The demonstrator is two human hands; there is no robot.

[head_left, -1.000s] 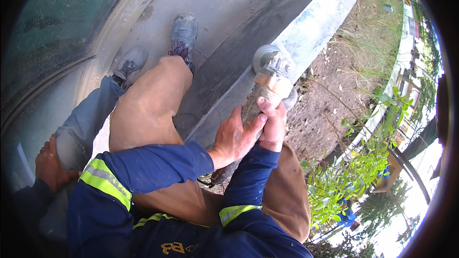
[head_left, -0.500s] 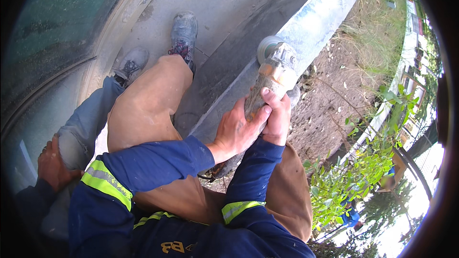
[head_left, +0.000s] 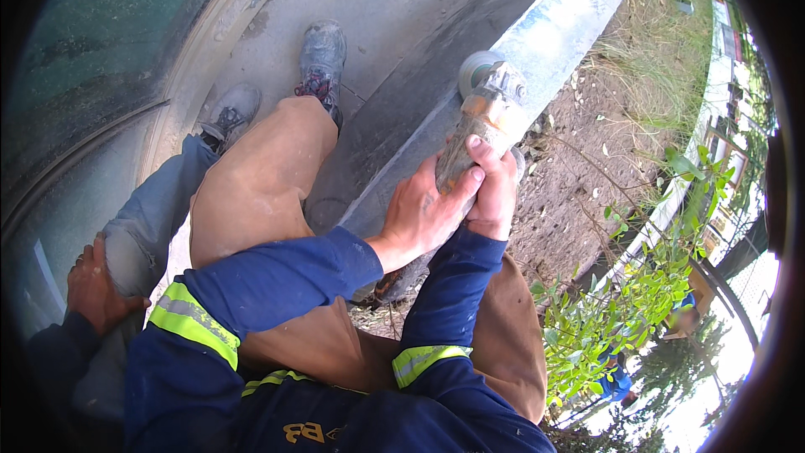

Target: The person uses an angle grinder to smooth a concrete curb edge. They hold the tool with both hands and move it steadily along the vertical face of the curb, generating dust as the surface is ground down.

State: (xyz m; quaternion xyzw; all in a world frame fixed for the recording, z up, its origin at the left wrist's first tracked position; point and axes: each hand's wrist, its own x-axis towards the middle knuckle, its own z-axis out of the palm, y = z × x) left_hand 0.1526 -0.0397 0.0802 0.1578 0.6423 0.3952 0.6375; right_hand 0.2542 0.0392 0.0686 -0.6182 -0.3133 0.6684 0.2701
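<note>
An angle grinder (head_left: 476,127), its body coated in dust, is held in both my hands over a grey concrete ledge (head_left: 558,21). The round disc (head_left: 480,72) is at the far end of the tool, at the ledge's top surface; I cannot tell whether it touches. My left hand (head_left: 423,208) wraps around the body from the left, thumb pointing forward. On the other side my right hand (head_left: 493,193) is closed around the rear part, its thumb lying on top. Palms and the tool's underside are hidden.
At the left, another person's hand (head_left: 99,289) rests on a knee in jeans (head_left: 142,239). A dusty glass pane (head_left: 101,59) stands beyond. My boot (head_left: 323,59) is on the concrete floor. A leafy shrub (head_left: 620,302) and bare soil (head_left: 553,201) lie right of the ledge.
Both my hands and the grinder have shifted slightly to the right, with the disc a little farther along the ledge. My grip looks the same.
</note>
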